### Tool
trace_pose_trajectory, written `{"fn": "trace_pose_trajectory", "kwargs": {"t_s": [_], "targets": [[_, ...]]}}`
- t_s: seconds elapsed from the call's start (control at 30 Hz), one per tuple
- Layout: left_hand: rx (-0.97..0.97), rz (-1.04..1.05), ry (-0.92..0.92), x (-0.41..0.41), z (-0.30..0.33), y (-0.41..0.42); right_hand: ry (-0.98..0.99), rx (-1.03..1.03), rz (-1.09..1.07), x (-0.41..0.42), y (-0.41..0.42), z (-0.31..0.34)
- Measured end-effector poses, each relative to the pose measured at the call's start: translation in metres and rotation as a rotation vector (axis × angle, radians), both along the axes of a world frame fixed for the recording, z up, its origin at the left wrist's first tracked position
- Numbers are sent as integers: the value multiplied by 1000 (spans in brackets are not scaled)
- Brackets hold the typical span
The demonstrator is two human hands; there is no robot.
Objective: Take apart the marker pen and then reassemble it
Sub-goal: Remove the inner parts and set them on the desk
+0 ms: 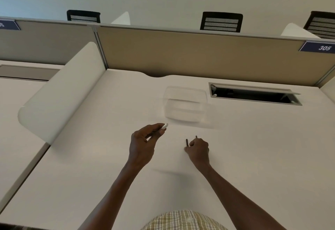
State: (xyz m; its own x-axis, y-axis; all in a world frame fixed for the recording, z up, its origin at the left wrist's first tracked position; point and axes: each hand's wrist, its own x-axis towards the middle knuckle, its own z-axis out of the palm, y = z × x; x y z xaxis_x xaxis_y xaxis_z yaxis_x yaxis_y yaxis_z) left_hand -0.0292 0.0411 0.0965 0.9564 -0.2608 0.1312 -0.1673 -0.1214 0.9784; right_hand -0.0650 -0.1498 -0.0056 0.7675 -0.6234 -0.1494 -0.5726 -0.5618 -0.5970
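1. Even, soft indoor light; my desk point(253, 148) reads bright, no harsh glare.
2. Faint blurred shadow just behind my left hand point(143, 146), toward me.
3. Clear tray point(184, 104) beyond my hands looks smeared, hazy.
4. Wide-angle bending at edges; partition point(181, 52) slants.

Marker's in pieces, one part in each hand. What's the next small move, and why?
Probably bring the hands together and line up the parts. The left hand holds the white marker body off the desk; the right hand grips small dark pieces low over the desk. They are apart, so nothing can be joined yet.
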Motion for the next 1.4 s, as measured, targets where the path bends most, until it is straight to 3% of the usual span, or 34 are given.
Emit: {"fn": "trace_pose_trajectory", "kwargs": {"t_s": [0.33,0.57,0.63,0.73,1.0,1.17,1.4], "targets": [[-16,2,34,-5,5,-3,52,-3,19,1,0,7],[1,-5,23,-5,8,-3,-131,122,-148,6,-2,17],[3,-5,20,-5,7,-4,-203,275,-166,8,0,30],[3,2,11,-3,7,-6,-260,692,-124,4,8,57],[-61,-73,-2,-12,18,-15,-113,1486,30,-2,37,94],[-81,-124,-52,-16,20,-14,-277,1775,-114,1,39,103],[-124,-174,-86,-19,19,-16,-296,1819,-163,2,30,104]]}}
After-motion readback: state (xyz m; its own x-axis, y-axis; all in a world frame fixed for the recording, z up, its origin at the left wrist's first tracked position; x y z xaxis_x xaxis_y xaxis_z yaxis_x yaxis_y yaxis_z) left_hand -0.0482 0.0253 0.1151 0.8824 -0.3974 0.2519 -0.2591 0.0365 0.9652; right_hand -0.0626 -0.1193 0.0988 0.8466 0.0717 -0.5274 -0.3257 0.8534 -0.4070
